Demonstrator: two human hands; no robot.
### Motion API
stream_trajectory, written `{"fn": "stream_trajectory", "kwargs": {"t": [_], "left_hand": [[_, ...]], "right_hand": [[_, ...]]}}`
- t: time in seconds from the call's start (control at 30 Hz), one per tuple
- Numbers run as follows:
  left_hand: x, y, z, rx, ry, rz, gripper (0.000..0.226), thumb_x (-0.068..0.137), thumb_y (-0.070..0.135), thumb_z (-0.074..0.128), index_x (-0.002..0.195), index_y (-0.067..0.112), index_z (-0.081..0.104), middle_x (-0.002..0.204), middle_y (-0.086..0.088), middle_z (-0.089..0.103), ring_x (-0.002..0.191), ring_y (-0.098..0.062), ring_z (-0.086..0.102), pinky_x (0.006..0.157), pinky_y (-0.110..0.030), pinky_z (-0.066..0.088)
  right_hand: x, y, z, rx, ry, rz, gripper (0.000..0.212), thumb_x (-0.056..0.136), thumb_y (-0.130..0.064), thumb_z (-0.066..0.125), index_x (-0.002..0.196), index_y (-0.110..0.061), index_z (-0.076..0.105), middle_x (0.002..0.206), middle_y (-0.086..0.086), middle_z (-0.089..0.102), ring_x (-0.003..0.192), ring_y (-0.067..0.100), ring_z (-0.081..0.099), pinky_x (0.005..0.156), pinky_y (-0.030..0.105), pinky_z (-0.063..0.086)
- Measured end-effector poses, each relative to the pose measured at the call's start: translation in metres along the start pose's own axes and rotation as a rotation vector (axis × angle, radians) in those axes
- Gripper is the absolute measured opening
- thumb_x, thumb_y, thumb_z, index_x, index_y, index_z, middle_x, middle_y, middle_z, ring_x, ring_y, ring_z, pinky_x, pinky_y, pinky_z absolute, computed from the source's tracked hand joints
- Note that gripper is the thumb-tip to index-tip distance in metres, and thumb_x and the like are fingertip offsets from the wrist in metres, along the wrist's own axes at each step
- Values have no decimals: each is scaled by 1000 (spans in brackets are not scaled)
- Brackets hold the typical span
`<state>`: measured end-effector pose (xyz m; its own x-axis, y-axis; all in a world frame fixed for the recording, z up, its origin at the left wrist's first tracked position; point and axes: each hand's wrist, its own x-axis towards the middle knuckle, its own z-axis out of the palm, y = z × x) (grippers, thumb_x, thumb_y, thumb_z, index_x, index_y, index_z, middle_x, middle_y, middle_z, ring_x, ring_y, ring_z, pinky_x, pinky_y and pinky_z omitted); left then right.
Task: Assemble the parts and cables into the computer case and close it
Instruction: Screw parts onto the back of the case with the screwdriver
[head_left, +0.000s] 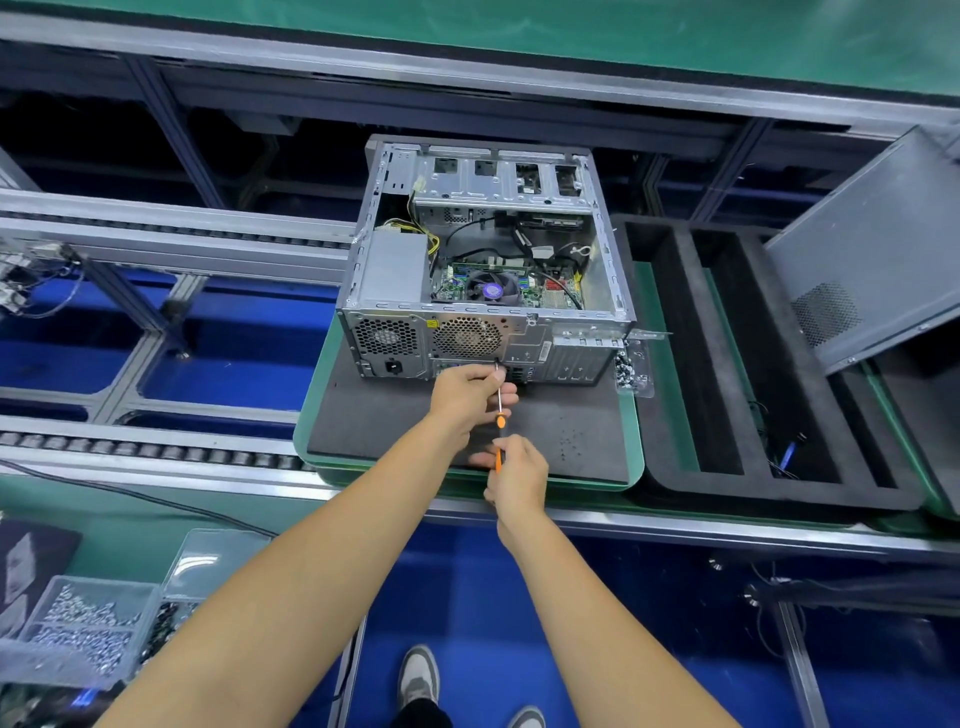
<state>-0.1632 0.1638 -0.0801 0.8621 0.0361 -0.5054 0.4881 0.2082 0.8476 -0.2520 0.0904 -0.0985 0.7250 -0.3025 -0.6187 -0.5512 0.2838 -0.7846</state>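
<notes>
An open silver computer case (613, 270) lies on its side on a dark foam pad (374, 421), rear panel toward me. Inside I see the motherboard with its CPU fan (492, 289), the power supply (396, 267) and several cables. An orange-handled screwdriver (500, 410) points at the rear panel below the round fan grille (466, 336). My left hand (465, 392) pinches the shaft near the tip, against the panel. My right hand (517, 480) grips the handle. The grey side panel (872, 249) leans at the right, apart from the case.
A small clear bag of screws (634, 366) lies by the case's right corner. A black foam tray (727, 374) with long slots and a few cables sits right of the pad. Clear boxes of screws (88, 623) stand at lower left. Roller conveyor rails (156, 452) run left.
</notes>
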Motion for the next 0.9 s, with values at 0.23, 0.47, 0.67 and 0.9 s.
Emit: {"fn": "stream_trajectory", "kwargs": {"t": [0.23, 0.47, 0.67, 0.9], "left_hand": [[1, 8, -2, 57, 21, -1, 6, 99, 12, 66, 95, 9, 69, 81, -11, 72, 60, -13, 70, 52, -27, 57], [-1, 7, -1, 55, 63, 10, 4, 95, 15, 72, 97, 12, 71, 77, -6, 73, 57, -8, 70, 47, -19, 50], [-4, 1, -5, -71, -21, -30, 12, 99, 14, 67, 109, 8, 68, 86, -9, 78, 75, -18, 76, 58, -29, 60], [-2, 9, 1, -19, 47, -1, 7, 94, 7, 71, 99, 3, 68, 77, -15, 71, 53, -16, 68, 48, -25, 56]], "right_hand": [[-6, 2, 12, -79, 68, -128, 12, 95, -15, 56, 87, -7, 56, 61, 4, 72, 46, 9, 55, 55, 32, 39], [-11, -8, 17, 337, -26, 185, 10, 93, -10, 54, 83, -9, 54, 71, 10, 74, 37, 13, 28, 40, 22, 26], [-14, -11, 15, 360, -96, 250, 11, 95, -16, 53, 88, -9, 56, 65, 3, 63, 38, 11, 31, 38, 23, 26], [-12, -10, 18, -478, 178, -196, 17, 93, -26, 53, 81, -16, 49, 65, 1, 68, 60, 21, 60, 52, 29, 37]]}}
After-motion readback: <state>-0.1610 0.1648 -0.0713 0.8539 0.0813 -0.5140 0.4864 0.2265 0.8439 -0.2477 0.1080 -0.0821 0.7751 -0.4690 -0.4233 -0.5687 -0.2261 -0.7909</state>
